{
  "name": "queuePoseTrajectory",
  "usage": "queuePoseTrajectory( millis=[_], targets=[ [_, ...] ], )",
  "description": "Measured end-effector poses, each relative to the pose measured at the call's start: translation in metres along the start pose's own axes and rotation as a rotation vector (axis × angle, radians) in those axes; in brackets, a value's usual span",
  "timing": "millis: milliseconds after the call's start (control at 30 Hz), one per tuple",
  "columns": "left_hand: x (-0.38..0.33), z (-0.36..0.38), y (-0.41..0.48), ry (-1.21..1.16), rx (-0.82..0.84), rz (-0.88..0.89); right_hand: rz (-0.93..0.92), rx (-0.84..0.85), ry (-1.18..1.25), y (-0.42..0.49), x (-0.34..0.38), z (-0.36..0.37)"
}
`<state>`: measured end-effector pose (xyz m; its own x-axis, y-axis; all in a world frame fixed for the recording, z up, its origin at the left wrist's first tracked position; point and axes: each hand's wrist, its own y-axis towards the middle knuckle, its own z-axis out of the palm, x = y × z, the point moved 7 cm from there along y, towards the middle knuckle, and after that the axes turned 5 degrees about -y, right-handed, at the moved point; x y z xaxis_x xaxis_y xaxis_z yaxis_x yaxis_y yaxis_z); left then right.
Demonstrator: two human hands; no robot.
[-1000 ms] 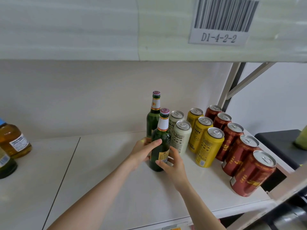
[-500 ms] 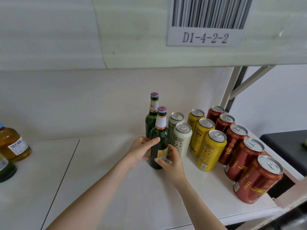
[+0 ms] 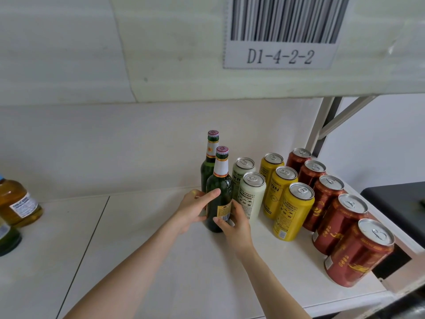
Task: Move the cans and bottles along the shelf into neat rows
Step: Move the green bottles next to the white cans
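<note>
red, yellow and pale cans [image 3: 252,194] already stood in rows at the shelf's [image 3: 142,261] right, while both hands, left [image 3: 195,209] and right [image 3: 234,226], clasped the front green bottle [image 3: 218,194] beside them, amber bottles [image 3: 18,207] far left seemingly left.

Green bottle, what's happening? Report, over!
Left hand and right hand both clasp front green bottle, upright. Second bottle behind. Pale can close beside, right.

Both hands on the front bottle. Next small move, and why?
Probably nudge the front bottle slightly back, so it lines up behind-to-front with the rear bottle, then let go. Left hand and right hand clasp its lower body; it stands upright beside the white cans, whose row, like the others, already looks straight.
</note>
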<state>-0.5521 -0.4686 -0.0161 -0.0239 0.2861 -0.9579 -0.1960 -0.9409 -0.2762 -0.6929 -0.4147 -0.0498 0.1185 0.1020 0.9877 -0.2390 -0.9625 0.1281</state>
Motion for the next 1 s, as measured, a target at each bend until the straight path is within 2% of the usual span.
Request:
queuePoseTrajectory(
  millis=[333,467,633,767,900,1000],
  targets=[
    [0.002,-0.001,0.001,0.006,0.020,-0.017,0.002,0.007,-0.034,0.001,-0.001,0.001],
    [-0.004,0.000,-0.005,0.099,0.022,0.005,0.038,-0.005,-0.083,0.001,-0.001,-0.002],
    [-0.013,-0.012,-0.016,0.325,0.001,0.154,0.077,-0.092,-0.199,-0.009,0.000,-0.013],
    [-0.011,-0.038,-0.030,0.646,-0.074,0.344,0.065,-0.148,-0.360,-0.026,0.005,-0.021],
    [0.004,-0.058,-0.055,1.033,-0.126,0.440,0.029,-0.153,-0.651,-0.050,0.013,-0.022],
    [0.011,-0.062,-0.084,1.347,-0.185,0.615,-0.001,-0.113,-0.924,-0.069,0.020,-0.011]
  ],
)
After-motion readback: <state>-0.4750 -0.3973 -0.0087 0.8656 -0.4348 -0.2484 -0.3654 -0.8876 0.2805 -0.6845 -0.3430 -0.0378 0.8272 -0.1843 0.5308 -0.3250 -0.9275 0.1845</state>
